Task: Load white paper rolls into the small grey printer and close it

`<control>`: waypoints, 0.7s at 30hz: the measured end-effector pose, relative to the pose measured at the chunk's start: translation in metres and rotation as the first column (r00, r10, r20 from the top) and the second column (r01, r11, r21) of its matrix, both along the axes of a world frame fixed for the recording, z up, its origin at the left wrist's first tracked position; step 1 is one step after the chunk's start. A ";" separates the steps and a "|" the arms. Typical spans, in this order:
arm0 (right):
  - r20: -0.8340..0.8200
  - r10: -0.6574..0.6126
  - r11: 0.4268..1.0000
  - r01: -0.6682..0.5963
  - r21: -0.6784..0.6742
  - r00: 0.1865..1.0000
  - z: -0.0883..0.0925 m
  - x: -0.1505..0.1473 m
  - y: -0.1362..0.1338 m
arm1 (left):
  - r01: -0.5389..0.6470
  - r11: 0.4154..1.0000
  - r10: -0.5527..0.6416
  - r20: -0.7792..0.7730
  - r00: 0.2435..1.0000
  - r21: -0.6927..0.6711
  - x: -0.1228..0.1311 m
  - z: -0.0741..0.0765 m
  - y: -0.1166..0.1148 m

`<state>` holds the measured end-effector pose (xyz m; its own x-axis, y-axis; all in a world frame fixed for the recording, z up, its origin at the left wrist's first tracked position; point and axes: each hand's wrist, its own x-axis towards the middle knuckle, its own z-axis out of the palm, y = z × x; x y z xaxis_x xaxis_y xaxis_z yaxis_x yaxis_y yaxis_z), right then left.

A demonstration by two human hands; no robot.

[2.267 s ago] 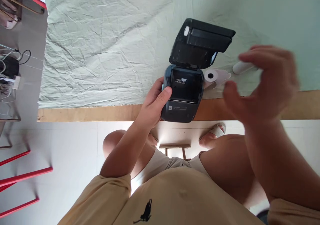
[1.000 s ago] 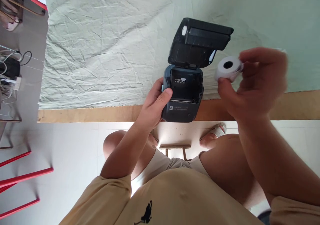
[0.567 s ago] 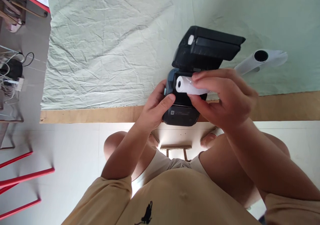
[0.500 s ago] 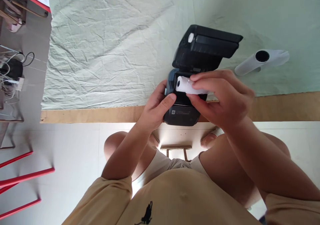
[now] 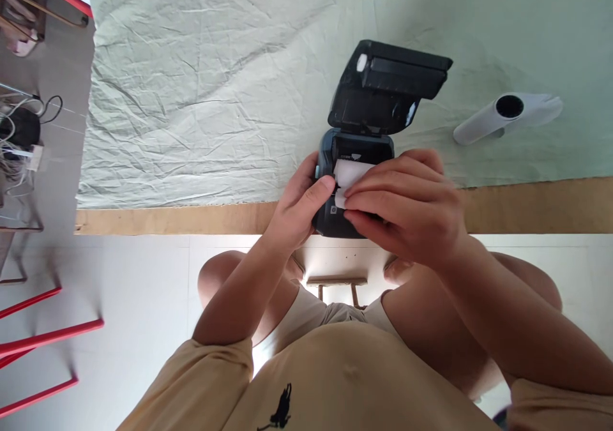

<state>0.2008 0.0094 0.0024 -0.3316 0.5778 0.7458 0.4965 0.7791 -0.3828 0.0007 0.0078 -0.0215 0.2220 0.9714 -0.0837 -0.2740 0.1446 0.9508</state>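
A dark portable label printer [image 5: 330, 147] lies at the table's front edge, its black lid [image 5: 383, 86] swung up away from me. My left hand [image 5: 304, 195] is closed round the printer's left side, thumb on its front near the compartment. A white paper roll [image 5: 352, 172] sits in the open compartment, with a loose strip of its paper [image 5: 341, 198] drawn toward me. My right hand [image 5: 407, 201] pinches that paper from the right, covering the right part of the roll and of the printer. The fingertips meet over the strip's end.
Right of the printer, a white roll of film or paper with a dark core [image 5: 509, 106] lies on the pale green cloth [image 5: 201, 99]. A bare wooden edge [image 5: 167, 220] runs along the front. Tangled cables [image 5: 14, 156] and red legs [image 5: 52, 341] are at the left.
The roll has gone from my right fingers' grasp into the compartment. My right hand has shifted down and left, now pulling its paper end toward me. My left hand keeps its hold.
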 end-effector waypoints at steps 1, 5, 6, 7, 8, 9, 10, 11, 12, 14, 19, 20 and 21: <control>0.007 0.024 1.000 -0.024 -0.006 1.000 -0.002 0.000 0.000 | 0.016 1.000 -0.016 0.007 1.000 0.009 -0.001 -0.002 0.001; -0.073 0.058 0.998 -0.060 -0.022 0.996 -0.002 0.004 0.001 | 0.070 0.998 -0.070 -0.026 0.997 -0.006 -0.006 -0.008 0.002; -0.085 0.058 0.998 -0.061 -0.030 0.995 -0.001 0.006 0.001 | 0.072 0.997 -0.072 -0.044 0.996 -0.013 -0.007 -0.009 0.002; -0.093 0.056 0.997 -0.060 -0.040 0.994 0.000 0.007 0.002 | 0.071 0.997 -0.071 -0.055 0.996 -0.015 -0.007 -0.010 0.002; -0.099 0.045 0.997 -0.051 -0.056 0.994 0.001 0.009 0.003 | 0.068 0.998 -0.068 -0.056 0.996 -0.011 -0.007 -0.010 0.002; -0.111 0.025 0.997 -0.033 -0.073 0.994 0.001 0.011 0.004 | 0.073 0.997 -0.074 -0.052 0.996 -0.008 -0.006 -0.010 0.002; -0.140 -0.011 0.996 -0.002 -0.089 0.990 -0.001 0.014 0.005 | 0.080 0.997 -0.080 -0.046 0.996 -0.001 -0.006 -0.010 0.002; -0.176 -0.062 0.994 0.045 -0.101 0.982 -0.004 0.016 0.007 | 0.084 0.996 -0.084 -0.042 0.996 0.011 -0.007 -0.010 0.001; -0.222 -0.127 0.989 0.106 -0.102 0.967 -0.008 0.019 0.008 | 0.088 0.996 -0.087 -0.040 0.995 0.026 -0.007 -0.010 0.001; -0.293 -0.243 0.968 0.214 -0.128 0.925 -0.018 0.025 0.013 | 0.094 0.994 -0.091 -0.043 0.995 0.055 -0.009 -0.011 0.001; -0.249 -0.203 0.946 0.125 -0.298 0.947 -0.035 0.036 0.026 | 0.088 0.996 -0.086 -0.069 0.994 0.032 -0.011 -0.008 -0.002; -0.281 -0.177 0.953 0.094 -0.287 0.943 -0.035 0.036 0.027 | 0.074 0.997 -0.073 -0.075 0.995 0.017 -0.010 -0.006 -0.003; -0.329 -0.159 0.962 0.071 -0.265 0.931 -0.035 0.036 0.028 | 0.059 0.998 -0.059 -0.079 0.995 0.004 -0.009 -0.004 -0.003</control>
<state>0.2366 0.0370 -0.0322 -0.0001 0.7749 0.6320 0.3804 0.5846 -0.7167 -0.0085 0.0047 -0.0260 0.2720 0.9574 -0.0967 -0.1895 0.1518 0.9701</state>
